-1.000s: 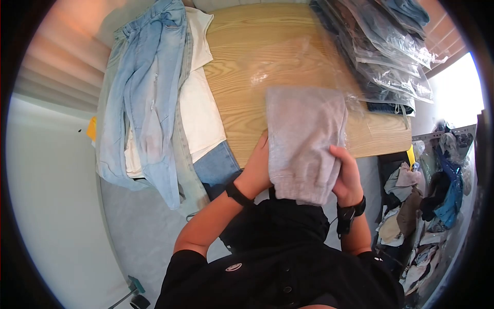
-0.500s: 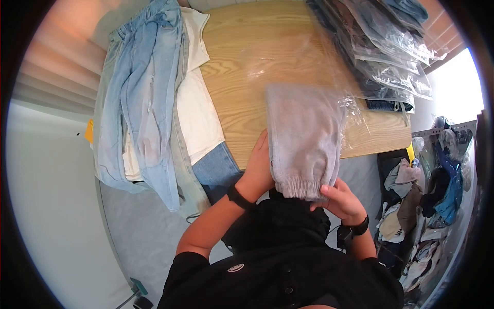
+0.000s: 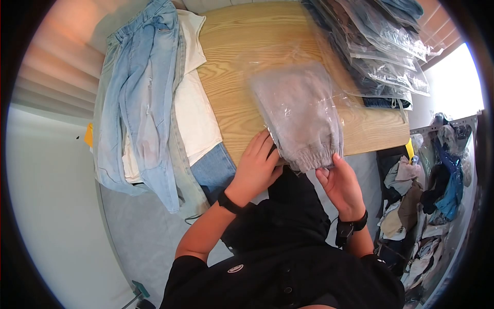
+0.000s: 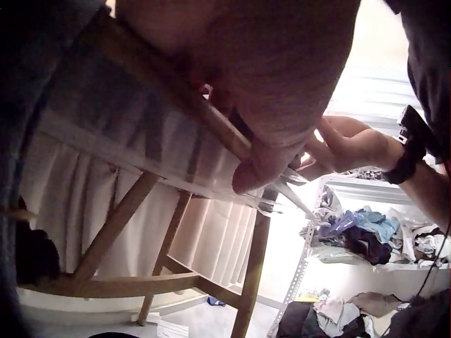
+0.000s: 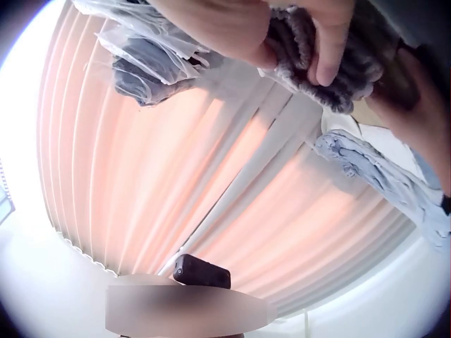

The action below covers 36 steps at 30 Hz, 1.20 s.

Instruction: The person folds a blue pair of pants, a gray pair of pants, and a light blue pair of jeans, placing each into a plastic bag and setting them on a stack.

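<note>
The grey garment point(image 3: 298, 113) could slip off the table's near edge point(image 3: 374, 138) if the right hand point(image 3: 343, 189), pinching it, loosens, the left hand's point(image 3: 253, 172) finger grip being unclear.

A folded grey garment point(image 3: 303, 126), one end gathered, sits aslant in a clear bag point(image 3: 287, 109) over the table point(image 3: 231, 67).
</note>
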Motion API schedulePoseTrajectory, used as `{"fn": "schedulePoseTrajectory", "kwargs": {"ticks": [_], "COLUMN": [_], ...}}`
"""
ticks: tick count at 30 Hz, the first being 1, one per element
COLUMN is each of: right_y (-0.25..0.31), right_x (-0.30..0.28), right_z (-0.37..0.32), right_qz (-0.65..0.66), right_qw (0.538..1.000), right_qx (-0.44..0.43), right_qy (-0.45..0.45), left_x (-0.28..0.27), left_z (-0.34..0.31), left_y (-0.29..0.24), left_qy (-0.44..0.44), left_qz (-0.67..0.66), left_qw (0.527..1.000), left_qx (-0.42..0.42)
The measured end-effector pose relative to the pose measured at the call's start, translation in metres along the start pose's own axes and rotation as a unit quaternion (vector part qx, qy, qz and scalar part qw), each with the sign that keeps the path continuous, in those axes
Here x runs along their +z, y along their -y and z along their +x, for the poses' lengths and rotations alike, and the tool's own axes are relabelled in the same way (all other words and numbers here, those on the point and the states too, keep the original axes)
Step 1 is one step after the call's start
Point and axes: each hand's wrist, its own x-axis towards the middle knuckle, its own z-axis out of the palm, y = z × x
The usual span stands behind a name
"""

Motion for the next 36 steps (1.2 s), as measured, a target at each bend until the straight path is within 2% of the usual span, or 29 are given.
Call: {"fn": "schedulePoseTrajectory", "kwargs": {"ticks": [8, 16, 19, 21, 22, 24, 25, 27, 28, 31, 36], "right_y": [0.001, -0.003, -0.005, -0.007, -0.008, -0.01, -0.011, -0.012, -0.012, -0.011, -0.008], "right_x": [0.009, 0.018, 0.014, 0.012, 0.012, 0.012, 0.013, 0.013, 0.011, 0.007, 0.006], "right_z": [0.001, 0.016, 0.019, 0.018, 0.018, 0.016, 0.017, 0.017, 0.017, 0.019, 0.021], "right_qz": [0.019, 0.035, 0.036, 0.034, 0.034, 0.032, 0.03, 0.027, 0.026, 0.024, 0.018], "right_qw": [0.998, 0.998, 0.998, 0.999, 0.998, 0.999, 0.998, 0.998, 0.999, 0.999, 0.999], "right_qx": [-0.058, -0.053, -0.047, -0.041, -0.044, -0.043, -0.046, -0.051, -0.048, -0.042, -0.037], "right_qy": [-0.004, -0.003, 0.002, 0.002, -0.001, -0.003, 0.0, 0.006, 0.007, 0.007, 0.025], "left_x": [-0.006, -0.012, -0.018, -0.012, -0.021, -0.041, -0.047, -0.054, -0.051, -0.039, -0.03], "left_z": [-0.004, -0.007, -0.012, -0.02, -0.01, 0.02, 0.032, 0.051, 0.052, 0.051, 0.041], "left_y": [0.0, -0.001, -0.006, -0.003, -0.009, -0.028, -0.036, -0.047, -0.044, -0.035, -0.039], "left_qy": [-0.006, -0.01, -0.041, -0.204, -0.204, -0.235, -0.237, -0.142, -0.145, -0.108, -0.089], "left_qz": [0.015, 0.031, -0.023, 0.005, 0.005, 0.055, 0.056, 0.16, 0.162, 0.137, 0.042], "left_qw": [1.0, 0.999, 0.998, 0.977, 0.977, 0.961, 0.961, 0.973, 0.972, 0.982, 0.99], "left_qx": [0.001, 0.014, -0.031, 0.067, 0.066, 0.135, 0.134, 0.088, 0.089, 0.07, 0.104]}}
